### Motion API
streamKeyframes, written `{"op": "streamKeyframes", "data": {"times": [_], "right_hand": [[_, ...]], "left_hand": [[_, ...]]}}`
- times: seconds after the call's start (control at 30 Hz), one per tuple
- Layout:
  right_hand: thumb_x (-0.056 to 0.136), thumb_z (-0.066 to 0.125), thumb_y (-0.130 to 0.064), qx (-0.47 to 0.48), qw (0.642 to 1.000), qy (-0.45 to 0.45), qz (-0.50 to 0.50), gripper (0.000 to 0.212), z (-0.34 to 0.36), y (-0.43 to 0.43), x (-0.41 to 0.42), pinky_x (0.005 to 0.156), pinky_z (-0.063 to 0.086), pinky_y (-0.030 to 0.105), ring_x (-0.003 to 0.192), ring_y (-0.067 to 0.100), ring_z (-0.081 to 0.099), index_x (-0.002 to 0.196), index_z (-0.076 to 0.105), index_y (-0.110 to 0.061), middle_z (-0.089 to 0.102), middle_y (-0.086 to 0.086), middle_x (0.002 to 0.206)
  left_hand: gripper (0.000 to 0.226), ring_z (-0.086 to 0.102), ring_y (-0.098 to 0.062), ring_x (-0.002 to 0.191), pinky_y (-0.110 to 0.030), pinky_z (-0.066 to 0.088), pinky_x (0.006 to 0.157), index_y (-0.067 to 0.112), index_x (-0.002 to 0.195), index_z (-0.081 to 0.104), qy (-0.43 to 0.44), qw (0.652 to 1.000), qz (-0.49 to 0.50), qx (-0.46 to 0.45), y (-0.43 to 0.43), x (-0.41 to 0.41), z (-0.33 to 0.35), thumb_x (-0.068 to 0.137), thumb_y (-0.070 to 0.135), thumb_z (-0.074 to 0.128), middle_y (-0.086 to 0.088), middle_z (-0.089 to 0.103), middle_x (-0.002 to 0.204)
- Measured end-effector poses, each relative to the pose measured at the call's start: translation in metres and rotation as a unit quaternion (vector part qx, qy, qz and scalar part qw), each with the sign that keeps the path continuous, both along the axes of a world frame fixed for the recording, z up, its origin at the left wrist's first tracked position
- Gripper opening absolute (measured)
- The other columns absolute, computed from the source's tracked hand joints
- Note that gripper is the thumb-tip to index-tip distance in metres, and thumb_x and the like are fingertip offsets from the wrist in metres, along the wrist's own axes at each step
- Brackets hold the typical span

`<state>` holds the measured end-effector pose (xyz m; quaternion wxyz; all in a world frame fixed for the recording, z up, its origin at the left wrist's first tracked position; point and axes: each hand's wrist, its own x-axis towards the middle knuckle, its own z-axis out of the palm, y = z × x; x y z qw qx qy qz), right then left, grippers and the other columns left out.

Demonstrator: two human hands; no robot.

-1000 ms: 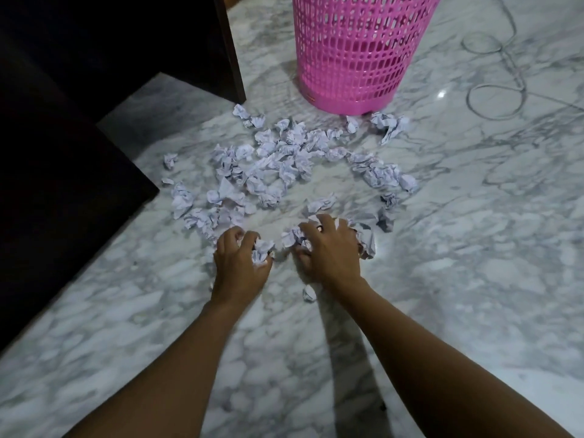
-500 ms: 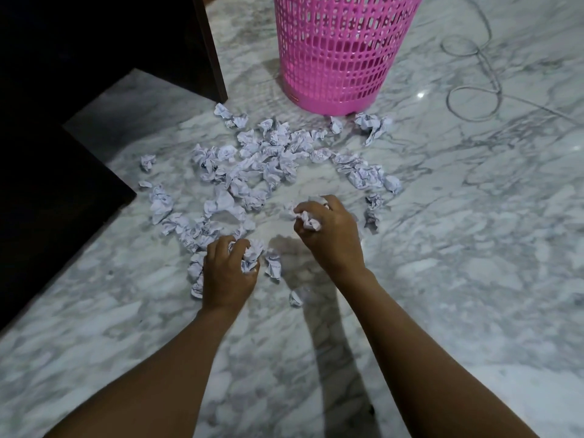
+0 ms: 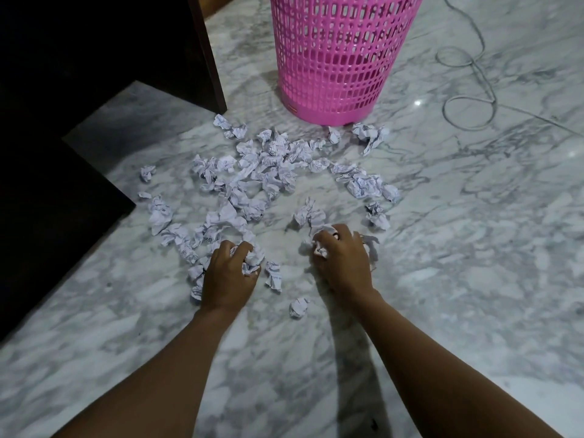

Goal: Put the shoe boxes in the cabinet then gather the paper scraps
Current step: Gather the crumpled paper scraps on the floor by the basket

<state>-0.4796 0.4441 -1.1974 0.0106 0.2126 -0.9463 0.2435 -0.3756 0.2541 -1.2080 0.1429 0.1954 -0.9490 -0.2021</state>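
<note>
From my remote seat I look down on a white, grey-veined marble floor (image 3: 474, 248) that fills most of the view. A dark wooden cabinet (image 3: 94, 74) takes up the upper left, and its stepped corner casts shadow onto the stone. Just right of it stands a pink slotted plastic basket (image 3: 335, 58), upright, with a thin grey cable (image 3: 485, 80) looping on the floor beyond it to the right. The crumpled white paper scraps with printed text (image 3: 268, 172) lie scattered on the floor between the basket's foot and my two arms, a few touching the basket's base. My left hand (image 3: 227, 276) is low at the near edge of the scatter, fingers curled round a wad of scraps (image 3: 252, 260), with more paper pressed against its outer side. My right hand (image 3: 344, 257), a little apart from it, is clenched on another wad (image 3: 320, 248) at its fingertips. One small loose ball of paper (image 3: 298, 307) sits on the floor between my wrists.
</note>
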Motion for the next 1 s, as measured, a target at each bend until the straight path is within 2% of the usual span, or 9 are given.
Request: {"op": "streamKeyframes", "data": {"times": [0.1,0.2,0.27,0.4,0.47,0.53,0.73,0.83,1.0], "right_hand": [[0.071,0.082,-0.019,-0.041,0.996,-0.077,0.005,0.025,0.004,-0.001,-0.009,0.073,0.032,0.028,0.094,0.031,0.06,0.095,0.076,-0.022,0.065,0.007,0.104],[0.074,0.075,-0.015,-0.124,0.982,-0.142,-0.025,0.019,0.012,-0.001,-0.016,0.072,0.042,0.028,0.09,0.021,0.063,0.089,0.075,-0.026,0.068,0.001,0.095],[0.076,0.072,-0.011,-0.196,0.962,-0.174,-0.082,0.017,0.028,-0.004,-0.019,0.071,0.045,0.025,0.082,0.014,0.064,0.086,0.075,-0.025,0.071,-0.002,0.087],[0.078,0.072,-0.004,-0.291,0.93,-0.186,-0.124,0.026,0.08,-0.02,-0.034,0.054,0.047,0.017,0.055,0.003,0.058,0.072,0.067,-0.029,0.064,-0.011,0.063],[0.077,0.072,-0.007,-0.32,0.922,-0.171,-0.133,0.022,0.115,-0.031,-0.048,0.057,0.052,0.024,0.059,0.017,0.064,0.069,0.067,-0.026,0.064,-0.005,0.06],[0.077,0.071,-0.012,-0.337,0.921,-0.151,-0.121,0.013,0.154,-0.041,-0.063,0.054,0.056,0.034,0.056,0.024,0.067,0.068,0.067,-0.019,0.065,-0.001,0.057],[0.083,0.07,-0.003,-0.376,0.918,-0.111,-0.057,0.021,0.288,-0.073,-0.126,0.049,0.051,0.029,0.049,0.013,0.059,0.068,0.065,-0.016,0.064,0.002,0.061],[0.083,0.07,-0.002,-0.391,0.916,-0.075,-0.044,0.013,0.333,-0.082,-0.156,0.051,0.052,0.036,0.053,0.02,0.059,0.072,0.068,-0.009,0.065,0.008,0.064],[0.086,0.067,-0.002,-0.438,0.897,-0.06,-0.033,0.012,0.379,-0.086,-0.221,0.048,0.049,0.026,0.05,0.013,0.06,0.074,0.066,-0.005,0.065,0.006,0.063]], "left_hand": [[0.022,0.056,-0.029,0.078,-0.029,0.038,0.058,0.019,0.092,0.062,-0.011,0.996,0.022,0.083,0.001,-0.009,0.012,0.075,0.019,0.076,-0.005,0.055,0.09],[0.016,0.059,-0.022,0.075,-0.025,0.041,0.058,0.023,0.085,0.057,0.01,0.965,0.054,0.255,0.004,-0.025,0.036,0.08,0.019,0.072,-0.002,0.061,0.085],[0.014,0.057,-0.018,0.067,-0.016,0.041,0.051,0.017,0.087,0.059,0.035,0.938,0.086,0.335,0.005,-0.041,0.058,0.081,0.017,0.072,-0.001,0.063,0.078],[0.014,0.054,-0.007,0.048,-0.018,0.039,0.04,0.023,0.082,0.058,0.066,0.883,0.11,0.452,0.007,-0.074,0.113,0.084,0.022,0.072,0.001,0.059,0.072],[0.017,0.055,-0.006,0.053,-0.017,0.04,0.045,0.02,0.092,0.062,0.092,0.875,0.106,0.463,0.002,-0.093,0.146,0.082,0.028,0.073,0.004,0.06,0.077],[0.018,0.053,-0.013,0.061,-0.021,0.041,0.051,0.018,0.085,0.06,0.125,0.875,0.088,0.46,-0.004,-0.111,0.183,0.08,0.029,0.074,0.003,0.06,0.076],[0.027,0.047,0.001,0.037,-0.016,0.035,0.038,0.021,0.067,0.05,0.209,0.841,0.011,0.498,-0.025,-0.177,0.301,0.083,0.016,0.072,0.011,0.056,0.05],[0.023,0.048,-0.007,0.039,-0.019,0.036,0.039,0.019,0.07,0.051,0.226,0.833,-0.031,0.504,-0.035,-0.201,0.348,0.083,0.015,0.07,0.012,0.056,0.046],[0.022,0.058,-0.013,0.055,-0.029,0.048,0.056,0.021,0.069,0.053,0.249,0.824,-0.026,0.508,-0.042,-0.266,0.408,0.081,0.015,0.07,0.011,0.061,0.053]]}}
